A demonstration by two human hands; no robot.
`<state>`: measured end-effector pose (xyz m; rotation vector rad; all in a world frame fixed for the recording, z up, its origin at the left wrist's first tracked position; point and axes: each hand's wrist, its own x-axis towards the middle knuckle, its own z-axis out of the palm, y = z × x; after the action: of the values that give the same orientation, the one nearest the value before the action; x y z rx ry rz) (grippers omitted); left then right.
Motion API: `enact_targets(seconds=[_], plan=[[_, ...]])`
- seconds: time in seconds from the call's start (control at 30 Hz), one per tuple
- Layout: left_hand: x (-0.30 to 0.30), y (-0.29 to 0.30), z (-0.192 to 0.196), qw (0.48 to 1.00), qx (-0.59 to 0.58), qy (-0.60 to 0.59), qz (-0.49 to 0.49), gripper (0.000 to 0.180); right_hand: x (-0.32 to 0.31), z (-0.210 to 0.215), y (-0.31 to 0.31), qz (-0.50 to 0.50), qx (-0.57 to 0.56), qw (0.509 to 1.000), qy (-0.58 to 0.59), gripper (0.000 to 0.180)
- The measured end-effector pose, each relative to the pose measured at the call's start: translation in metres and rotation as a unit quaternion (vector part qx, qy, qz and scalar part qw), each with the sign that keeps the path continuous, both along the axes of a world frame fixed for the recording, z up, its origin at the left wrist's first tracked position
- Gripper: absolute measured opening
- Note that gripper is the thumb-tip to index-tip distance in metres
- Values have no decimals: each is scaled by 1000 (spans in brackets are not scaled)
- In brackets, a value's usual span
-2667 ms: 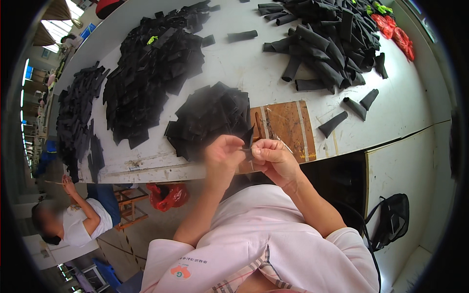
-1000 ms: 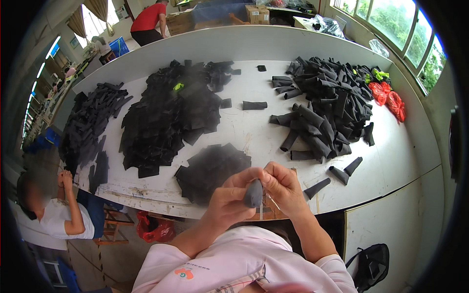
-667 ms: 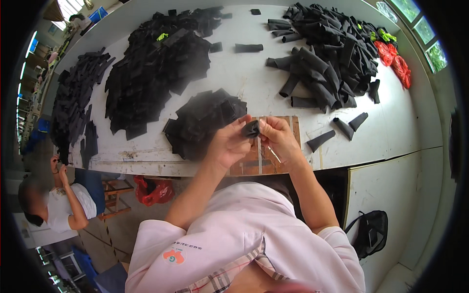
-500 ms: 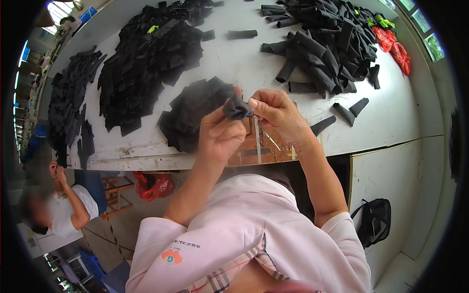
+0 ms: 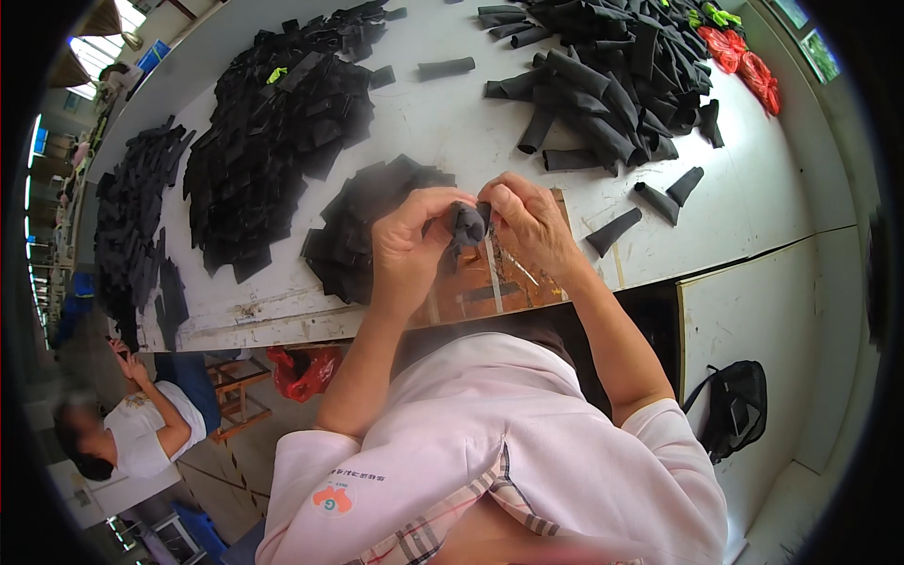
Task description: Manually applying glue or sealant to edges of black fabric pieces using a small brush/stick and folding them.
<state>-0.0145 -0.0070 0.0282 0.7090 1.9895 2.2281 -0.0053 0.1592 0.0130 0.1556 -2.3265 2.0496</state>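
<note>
A black fabric piece (image 5: 468,226) is bunched between my two hands above the table edge. My left hand (image 5: 411,234) pinches it from the left, its thumb and fingers closed on the cloth. From the other side my right hand (image 5: 529,218) grips the fabric's upper right edge between thumb and fingertips. The fingers partly cover the cloth, so its full shape is hidden. Just beyond my left hand lies a small heap of flat black fabric pieces (image 5: 344,231). Under the hands is a worn brown wooden board (image 5: 485,287) set at the table's front edge.
A large pile of black pieces (image 5: 273,141) and a narrower strip pile (image 5: 132,207) cover the table's left. Black fabric tubes (image 5: 603,94) are heaped far right, beside red plastic bags (image 5: 739,61). A black bag (image 5: 733,410) hangs lower right. Another person (image 5: 155,424) sits at left.
Both hands have turned the fabric: its opening was spread over the left fingers, and now it hangs gathered between both hands. My left hand has shifted slightly left. The whole view has tilted a little.
</note>
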Motion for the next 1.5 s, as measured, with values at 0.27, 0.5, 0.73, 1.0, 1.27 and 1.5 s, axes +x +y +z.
enact_targets(seconds=[0.27,0.5,0.73,1.0,1.27,1.5], plan=[[22,8,-9,965,190,-81,159,10,3,6,-5,79,423,864,262,22],[8,14,-4,966,179,-183,32,13,8,-15,-3,65,363,908,200,23],[-3,15,-22,991,-86,-100,-11,11,10,-46,-3,82,115,980,140,12],[-1,13,-26,989,-145,18,28,14,13,-47,-5,87,133,980,118,20],[12,19,3,994,94,-47,26,18,11,-33,2,93,251,956,122,22],[9,6,-4,967,234,-46,95,14,11,-8,1,113,295,940,126,24]])
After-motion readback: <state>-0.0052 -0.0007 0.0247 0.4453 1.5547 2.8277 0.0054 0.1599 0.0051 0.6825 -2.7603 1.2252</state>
